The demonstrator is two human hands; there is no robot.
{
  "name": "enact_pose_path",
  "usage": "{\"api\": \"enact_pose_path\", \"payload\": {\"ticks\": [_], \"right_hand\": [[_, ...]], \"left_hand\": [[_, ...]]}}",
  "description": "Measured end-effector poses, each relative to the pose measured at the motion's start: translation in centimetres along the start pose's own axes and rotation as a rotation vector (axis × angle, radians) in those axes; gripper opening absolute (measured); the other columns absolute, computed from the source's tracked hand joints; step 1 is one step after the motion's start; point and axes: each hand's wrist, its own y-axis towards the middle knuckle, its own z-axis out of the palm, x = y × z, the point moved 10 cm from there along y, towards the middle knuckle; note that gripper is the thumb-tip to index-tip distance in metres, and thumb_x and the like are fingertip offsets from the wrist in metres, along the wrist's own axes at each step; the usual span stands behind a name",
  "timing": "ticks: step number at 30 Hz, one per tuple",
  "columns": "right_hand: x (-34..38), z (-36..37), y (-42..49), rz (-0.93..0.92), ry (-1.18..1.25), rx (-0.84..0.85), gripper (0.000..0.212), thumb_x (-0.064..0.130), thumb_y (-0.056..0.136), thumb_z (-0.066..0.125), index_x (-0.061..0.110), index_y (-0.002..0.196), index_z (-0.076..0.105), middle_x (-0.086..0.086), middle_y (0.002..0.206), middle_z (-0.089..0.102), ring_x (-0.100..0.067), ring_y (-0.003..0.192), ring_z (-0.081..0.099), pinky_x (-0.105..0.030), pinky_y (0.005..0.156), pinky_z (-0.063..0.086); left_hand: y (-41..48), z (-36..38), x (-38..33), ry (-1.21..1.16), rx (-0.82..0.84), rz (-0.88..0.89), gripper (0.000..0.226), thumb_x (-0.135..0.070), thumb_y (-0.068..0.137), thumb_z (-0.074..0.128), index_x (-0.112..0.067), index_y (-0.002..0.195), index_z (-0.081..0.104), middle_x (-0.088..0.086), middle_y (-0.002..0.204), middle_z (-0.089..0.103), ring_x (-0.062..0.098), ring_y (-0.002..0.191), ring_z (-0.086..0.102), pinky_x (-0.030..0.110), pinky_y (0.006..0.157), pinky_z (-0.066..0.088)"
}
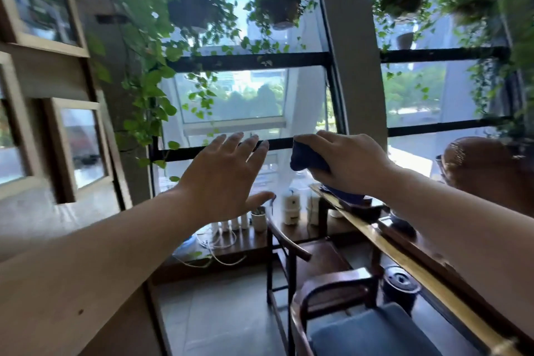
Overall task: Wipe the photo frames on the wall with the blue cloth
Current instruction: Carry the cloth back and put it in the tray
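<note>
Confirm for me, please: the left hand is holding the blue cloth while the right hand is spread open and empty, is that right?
Not quite: the hands are swapped. In the head view the right hand is holding the blue cloth, while the left hand is spread open and empty.

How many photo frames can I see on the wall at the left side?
3, perhaps more beyond the picture's left edge. One frame hangs at the upper left, one is cut off by the left edge below it, and a smaller one hangs nearest the window.
</note>
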Motion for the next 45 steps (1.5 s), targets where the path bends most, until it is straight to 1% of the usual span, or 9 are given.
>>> {"api": "enact_pose_path", "payload": {"ticks": [9,11,17,20,23,30,37,42,45], "right_hand": [[-7.6,0.0,-19.2,0.242,-0.021,0.158,0.059,0.045,0.075,0.052,0.019,0.128,0.044,-0.008,0.112,0.066,-0.036,0.070,0.066,-0.044,0.057,0.055],[-9.2,-0.4,-24.6,0.333,-0.007,0.198,0.060,0.042,0.074,0.057,0.019,0.129,0.047,-0.007,0.112,0.066,-0.037,0.070,0.066,-0.043,0.052,0.054],[-13.7,-2.6,-40.3,0.547,-0.060,0.323,0.063,0.044,0.073,0.059,0.017,0.129,0.047,-0.006,0.111,0.068,-0.033,0.080,0.068,-0.043,0.058,0.056],[-15.6,-4.4,-47.8,0.640,-0.092,0.389,0.066,0.048,0.075,0.046,0.017,0.133,0.044,-0.005,0.119,0.065,-0.030,0.093,0.067,-0.042,0.065,0.056],[-17.0,-6.6,-54.7,0.718,-0.136,0.436,0.063,0.043,0.076,0.053,0.016,0.133,0.046,-0.005,0.120,0.064,-0.025,0.096,0.067,-0.038,0.065,0.056],[-18.5,-9.9,-68.4,0.970,-0.209,0.525,0.058,0.033,0.074,0.065,0.016,0.128,0.051,-0.001,0.105,0.067,-0.026,0.081,0.067,-0.034,0.053,0.051],[-18.9,-10.4,-82.7,1.253,-0.230,0.647,0.055,0.031,0.081,0.063,0.019,0.132,0.046,0.002,0.113,0.064,-0.025,0.084,0.065,-0.031,0.060,0.047],[-18.1,-7.3,-89.7,1.243,-0.238,0.835,0.055,0.033,0.084,0.058,0.019,0.134,0.043,0.000,0.112,0.062,-0.026,0.090,0.063,-0.032,0.059,0.047],[-18.0,-4.8,-92.5,1.246,-0.226,0.897,0.054,0.034,0.085,0.057,0.021,0.135,0.042,0.000,0.113,0.059,-0.024,0.097,0.060,-0.030,0.059,0.039]], "left_hand": [[4.2,2.2,-18.1,-0.253,0.048,0.190,0.083,-0.065,0.080,0.034,-0.005,0.135,0.047,0.016,0.128,0.060,0.034,0.113,0.058,0.045,0.091,0.050],[5.4,1.9,-23.5,-0.324,0.061,0.245,0.084,-0.066,0.080,0.033,-0.006,0.137,0.045,0.015,0.132,0.058,0.034,0.117,0.055,0.045,0.094,0.048],[7.1,-0.6,-39.4,-0.417,-0.001,0.452,0.079,-0.064,0.081,0.045,-0.005,0.134,0.049,0.015,0.131,0.059,0.034,0.117,0.056,0.043,0.096,0.046],[7.6,-1.2,-46.3,-0.468,0.005,0.544,0.081,-0.065,0.081,0.041,-0.004,0.133,0.050,0.014,0.132,0.059,0.031,0.121,0.054,0.041,0.099,0.045],[7.8,-1.7,-52.4,-0.535,0.010,0.638,0.082,-0.066,0.081,0.038,-0.003,0.134,0.048,0.014,0.133,0.058,0.032,0.121,0.054,0.042,0.100,0.044],[8.1,-1.7,-63.7,-0.645,0.015,0.805,0.085,-0.067,0.082,0.033,-0.006,0.139,0.044,0.013,0.136,0.056,0.029,0.126,0.051,0.043,0.103,0.043],[5.5,0.8,-74.5,-0.731,0.113,0.910,0.082,-0.065,0.080,0.038,-0.007,0.137,0.047,0.012,0.135,0.058,0.030,0.125,0.051,0.042,0.103,0.041],[3.5,2.5,-79.9,-0.763,0.184,0.964,0.079,-0.063,0.081,0.041,-0.005,0.134,0.050,0.013,0.130,0.061,0.030,0.121,0.055,0.042,0.099,0.045],[2.8,3.5,-82.1,-0.744,0.199,0.979,0.080,-0.064,0.082,0.039,-0.007,0.137,0.048,0.011,0.133,0.059,0.028,0.124,0.053,0.041,0.102,0.043]]}}
